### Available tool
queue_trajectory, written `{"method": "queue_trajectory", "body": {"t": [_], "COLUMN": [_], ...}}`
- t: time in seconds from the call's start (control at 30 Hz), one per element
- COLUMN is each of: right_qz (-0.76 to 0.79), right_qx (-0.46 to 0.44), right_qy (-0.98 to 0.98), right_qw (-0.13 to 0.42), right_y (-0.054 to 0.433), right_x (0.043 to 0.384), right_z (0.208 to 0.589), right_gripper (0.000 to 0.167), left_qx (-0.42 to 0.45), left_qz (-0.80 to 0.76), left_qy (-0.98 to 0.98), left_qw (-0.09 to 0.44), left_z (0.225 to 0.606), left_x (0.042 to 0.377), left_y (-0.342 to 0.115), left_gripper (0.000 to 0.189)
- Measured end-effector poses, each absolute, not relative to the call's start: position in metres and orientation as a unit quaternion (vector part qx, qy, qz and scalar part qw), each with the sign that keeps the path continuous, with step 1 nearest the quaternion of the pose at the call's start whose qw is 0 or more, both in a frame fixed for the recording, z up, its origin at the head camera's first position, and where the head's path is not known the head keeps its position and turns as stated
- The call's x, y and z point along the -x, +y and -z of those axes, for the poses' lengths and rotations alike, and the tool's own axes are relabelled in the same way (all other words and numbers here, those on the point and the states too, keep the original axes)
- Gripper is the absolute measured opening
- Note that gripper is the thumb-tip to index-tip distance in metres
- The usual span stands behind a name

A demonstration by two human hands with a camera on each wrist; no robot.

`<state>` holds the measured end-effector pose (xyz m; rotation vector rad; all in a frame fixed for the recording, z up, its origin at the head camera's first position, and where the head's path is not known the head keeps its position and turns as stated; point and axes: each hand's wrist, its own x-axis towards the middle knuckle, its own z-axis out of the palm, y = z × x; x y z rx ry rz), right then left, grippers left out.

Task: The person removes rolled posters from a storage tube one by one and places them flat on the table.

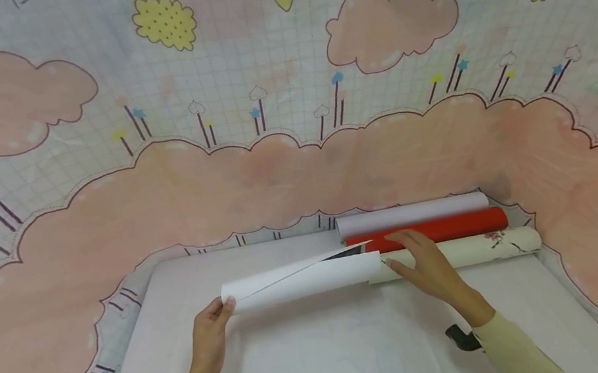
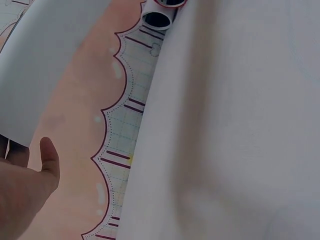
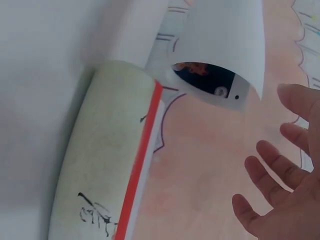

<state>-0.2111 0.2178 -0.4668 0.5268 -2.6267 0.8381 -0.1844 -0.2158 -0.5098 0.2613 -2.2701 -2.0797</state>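
A rolled white poster (image 1: pixel 302 280) is held up off the table, its outer edge flaring loose toward the right. Dark printed picture shows inside its right end, with an orange patch and a white ring in the right wrist view. My left hand (image 1: pixel 211 327) grips the left end, thumb in front and fingers at the tube's mouth, partly hidden by the paper. Beside the right end is my right hand (image 1: pixel 429 264), fingers spread and holding nothing. In the right wrist view that hand (image 3: pixel 287 175) stands apart from the poster's open end (image 3: pixel 220 75).
Behind the right hand lie three rolls side by side: a cream roll with a dark branch pattern (image 1: pixel 462 252), a red roll (image 1: pixel 446 227) and a white roll (image 1: pixel 415 214). The white table (image 1: pixel 331 351) meets a cloud-patterned cloth (image 1: pixel 286 182) at the back and sides.
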Motion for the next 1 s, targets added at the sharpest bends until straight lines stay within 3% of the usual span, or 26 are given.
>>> {"method": "queue_trajectory", "body": {"t": [0.4,1.0], "right_qz": [-0.286,-0.315], "right_qx": [-0.197,-0.225], "right_qy": [-0.930,-0.918], "right_qw": [0.120,0.086], "right_y": [0.217,0.221], "right_x": [0.223,0.246], "right_z": [0.448,0.450], "right_gripper": [0.051,0.035], "left_qx": [-0.045,-0.035], "left_qz": [0.692,0.674], "left_qy": [-0.720,-0.737], "left_qw": [0.017,0.023], "left_z": [0.500,0.506], "left_x": [0.191,0.211], "left_y": [-0.195,-0.192], "left_gripper": [0.048,0.046]}}
